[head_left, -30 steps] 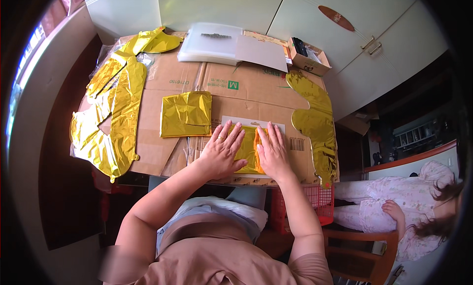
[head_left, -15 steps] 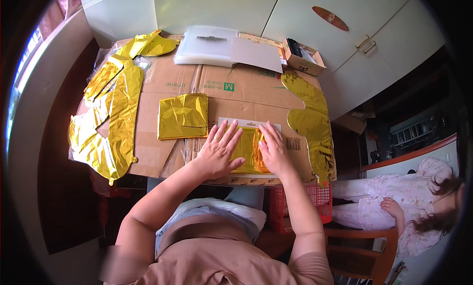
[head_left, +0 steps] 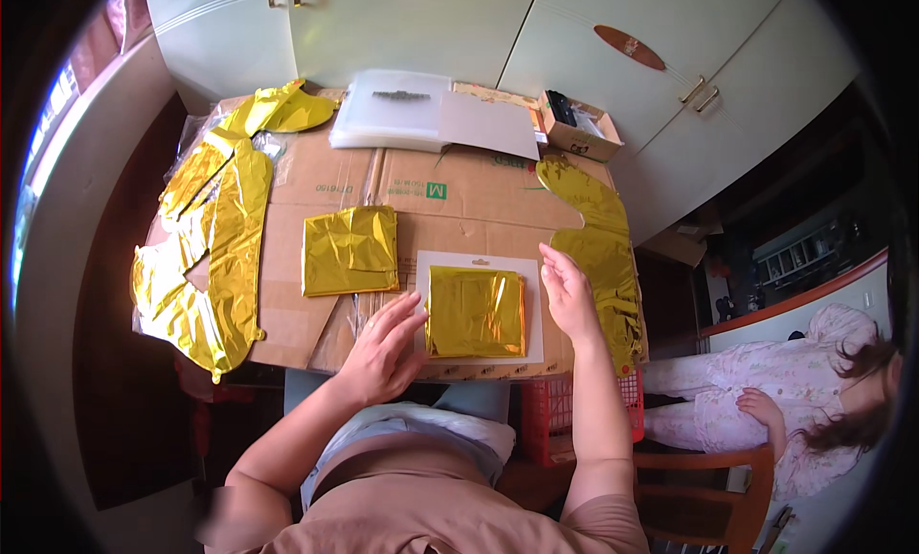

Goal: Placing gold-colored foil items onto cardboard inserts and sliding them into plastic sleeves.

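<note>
A folded gold foil balloon (head_left: pixel 476 312) lies flat on a white backing card (head_left: pixel 532 286) near the table's front edge. Close by its left side is my left hand (head_left: pixel 385 351), open and empty, with the fingers loosely bent. My right hand (head_left: pixel 571 291) is open too, held just right of the card with its fingers pointing away from me. Left of the card rests a second folded gold foil piece (head_left: pixel 350 251). Unfolded gold foil balloons spread along the left side (head_left: pixel 235 238) and the right side (head_left: pixel 603 248) of the table.
Flattened cardboard (head_left: pixel 316 171) covers the table. At the back are a stack of clear plastic bags (head_left: pixel 388 123), a grey card (head_left: pixel 490 125) and a small open box (head_left: pixel 582 128). A red basket (head_left: pixel 546 420) and wooden chair (head_left: pixel 756 477) stand right; another person (head_left: pixel 728 391) is beyond.
Both hands have come off the folded foil and moved apart, left hand toward me and right hand outward. The foil on the card now shows fully and looks flatter. The view has tilted slightly.
</note>
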{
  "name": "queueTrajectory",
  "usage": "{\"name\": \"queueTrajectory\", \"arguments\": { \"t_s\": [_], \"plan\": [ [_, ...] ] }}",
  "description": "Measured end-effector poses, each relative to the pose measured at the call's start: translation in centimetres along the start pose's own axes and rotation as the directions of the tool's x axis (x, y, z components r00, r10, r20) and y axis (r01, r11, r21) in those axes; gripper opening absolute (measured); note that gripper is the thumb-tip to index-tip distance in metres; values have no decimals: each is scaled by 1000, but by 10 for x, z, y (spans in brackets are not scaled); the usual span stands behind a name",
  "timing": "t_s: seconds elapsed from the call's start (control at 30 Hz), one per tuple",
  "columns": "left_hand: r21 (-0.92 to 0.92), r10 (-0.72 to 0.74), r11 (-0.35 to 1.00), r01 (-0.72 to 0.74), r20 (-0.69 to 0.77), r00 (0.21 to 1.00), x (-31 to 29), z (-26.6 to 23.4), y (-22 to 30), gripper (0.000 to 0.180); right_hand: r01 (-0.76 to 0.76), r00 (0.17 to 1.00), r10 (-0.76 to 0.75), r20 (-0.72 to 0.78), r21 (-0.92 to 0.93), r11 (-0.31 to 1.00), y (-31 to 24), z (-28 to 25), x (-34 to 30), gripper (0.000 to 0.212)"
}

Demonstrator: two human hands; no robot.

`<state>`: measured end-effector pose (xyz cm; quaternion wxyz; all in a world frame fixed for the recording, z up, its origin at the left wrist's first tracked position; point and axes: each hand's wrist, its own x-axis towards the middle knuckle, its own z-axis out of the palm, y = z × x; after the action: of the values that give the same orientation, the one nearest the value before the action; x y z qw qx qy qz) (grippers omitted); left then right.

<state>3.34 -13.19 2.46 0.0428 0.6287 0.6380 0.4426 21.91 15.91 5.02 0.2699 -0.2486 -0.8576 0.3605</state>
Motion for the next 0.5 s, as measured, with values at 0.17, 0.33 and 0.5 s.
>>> {"name": "queueTrajectory", "arguments": {
  "t_s": [0.17, 0.33, 0.5],
  "plan": [
    [4, 59, 998, -59, -112, 992, -10, 1, 4, 46, -115, 988, 124, -91, 98, 989, 21, -22, 39, 22],
    [6, 81, 997, -81, -156, 984, -9, 4, 2, 37, -214, 957, 188, -221, -96, 972, 44, -38, 99, 17],
    [-21, 71, 997, -77, -207, 976, -9, 4, -2, 35, -134, 974, 72, -214, -293, 947, 52, -22, 153, 20]
  ]
}}
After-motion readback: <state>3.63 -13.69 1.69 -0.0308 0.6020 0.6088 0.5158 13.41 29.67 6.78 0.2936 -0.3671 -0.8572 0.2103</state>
